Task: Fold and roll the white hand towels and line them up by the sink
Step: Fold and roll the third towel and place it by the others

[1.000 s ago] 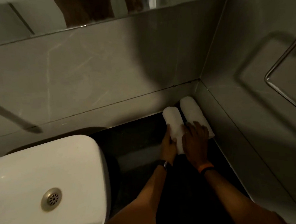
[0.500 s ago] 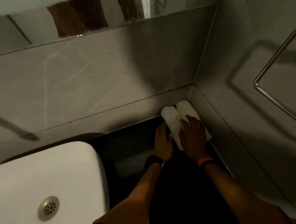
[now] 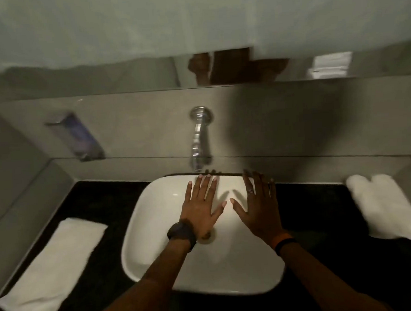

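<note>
1. While two rolls (image 3: 383, 204) are lying side by side right of the sink (image 3: 156, 230), left hand (image 3: 201, 209) and right hand (image 3: 259, 207) are being held empty above it, fingers spread.
2. Judged next: the flat towel (image 3: 52, 268) on the left is being left for rolling.

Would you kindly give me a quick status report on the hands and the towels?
Left hand and right hand open, empty, spread over the sink. Rolled towels lined up at right corner. Flat folded towel left of sink, unrolled. Nothing in the way.
</note>
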{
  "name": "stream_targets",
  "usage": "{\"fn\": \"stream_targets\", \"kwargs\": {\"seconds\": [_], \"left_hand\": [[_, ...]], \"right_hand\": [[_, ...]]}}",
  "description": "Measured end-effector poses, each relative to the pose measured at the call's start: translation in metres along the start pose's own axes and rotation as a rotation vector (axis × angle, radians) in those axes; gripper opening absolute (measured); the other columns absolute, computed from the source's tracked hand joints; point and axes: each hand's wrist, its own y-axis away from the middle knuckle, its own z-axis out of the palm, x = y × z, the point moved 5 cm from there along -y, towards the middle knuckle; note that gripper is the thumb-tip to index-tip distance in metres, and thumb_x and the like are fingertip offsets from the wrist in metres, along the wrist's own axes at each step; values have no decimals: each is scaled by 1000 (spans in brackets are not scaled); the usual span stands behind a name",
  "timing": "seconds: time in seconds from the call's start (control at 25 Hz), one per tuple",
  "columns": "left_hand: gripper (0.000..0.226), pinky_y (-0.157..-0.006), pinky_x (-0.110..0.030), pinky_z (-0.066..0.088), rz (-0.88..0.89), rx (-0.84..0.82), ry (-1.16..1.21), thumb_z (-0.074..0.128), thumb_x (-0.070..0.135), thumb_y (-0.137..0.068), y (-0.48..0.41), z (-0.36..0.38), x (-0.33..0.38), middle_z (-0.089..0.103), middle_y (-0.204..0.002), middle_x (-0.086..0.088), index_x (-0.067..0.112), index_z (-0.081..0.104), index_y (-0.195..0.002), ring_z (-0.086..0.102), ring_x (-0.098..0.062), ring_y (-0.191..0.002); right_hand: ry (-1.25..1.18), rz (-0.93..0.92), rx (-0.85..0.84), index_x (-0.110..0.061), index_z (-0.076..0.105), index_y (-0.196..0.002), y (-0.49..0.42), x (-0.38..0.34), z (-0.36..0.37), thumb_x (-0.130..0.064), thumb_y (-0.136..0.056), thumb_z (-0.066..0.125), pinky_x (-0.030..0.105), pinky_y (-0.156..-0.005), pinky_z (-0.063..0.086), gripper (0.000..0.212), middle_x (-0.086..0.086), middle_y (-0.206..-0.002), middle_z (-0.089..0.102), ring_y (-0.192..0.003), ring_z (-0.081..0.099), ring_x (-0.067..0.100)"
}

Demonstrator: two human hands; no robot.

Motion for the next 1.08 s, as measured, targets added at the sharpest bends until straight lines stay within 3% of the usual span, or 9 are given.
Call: {"fn": "stream_targets", "kwargs": {"seconds": [0.12,0.36,0.48,0.56,0.64,0.72,0.8,0.88,1.08], "left_hand": [[72,-119,-48,1,-117,27,-37,20,61,-96,65,-19,-122,1,-161,-6,20,-1,-152,-7,-23,-146],[63,-116,-50,18,-364,5,67,32,54,-94,180,-4,-340,30,-153,-12,22,25,-148,20,-28,-143],[63,-112,-57,23,-570,-120,123,28,50,-91,238,31,-435,32,-150,-19,24,19,-147,28,-38,-138],[65,-111,-63,18,-727,-199,128,28,55,-91,275,54,-482,23,-153,-20,27,15,-149,20,-43,-140],[71,-107,-66,18,-841,-284,190,29,65,-87,300,75,-505,18,-154,-19,35,13,-149,18,-44,-138],[75,-102,-61,31,-868,-276,272,23,70,-81,307,82,-506,27,-147,-21,37,17,-149,32,-43,-127],[68,-95,-46,44,-853,-247,423,36,62,-88,305,83,-494,35,-140,-20,34,21,-148,46,-35,-116],[57,-89,-32,44,-831,-219,612,50,42,-94,301,80,-481,43,-136,-16,32,28,-145,51,-29,-114],[52,-102,-32,39,-727,-77,767,61,34,-88,287,44,-448,52,-137,-3,31,43,-137,50,-21,-123]], "right_hand": [[-98,-90,-40,-16,23,-148,-13,-134,46,-58,-89,45,53,-116,14,77,12,-158,15,-146,5,28],[-311,-133,-149,-19,28,-146,-18,-370,145,-48,-91,52,45,-116,22,66,11,-156,23,-144,16,26],[-417,-38,-330,-22,27,-146,5,-444,206,-46,-92,49,45,-114,25,63,10,-155,25,-141,23,28],[-426,123,-471,-20,25,-146,27,-469,246,-47,-93,46,48,-110,33,63,14,-151,30,-135,31,31],[-395,249,-587,-21,21,-146,47,-482,273,-49,-93,44,49,-101,42,65,15,-147,29,-129,35,32],[-379,248,-657,-24,16,-148,59,-499,289,-49,-93,45,46,-97,45,67,13,-146,24,-127,35,30],[-360,235,-671,-26,16,-147,61,-513,294,-45,-94,46,41,-96,45,64,12,-145,26,-127,37,29],[-406,255,-653,-27,22,-145,58,-519,293,-32,-96,45,36,-94,46,54,12,-145,32,-120,45,26],[-645,252,-556,-31,28,-145,40,-491,251,-12,-97,42,29,-94,45,53,5,-151,27,-113,48,15]]}}
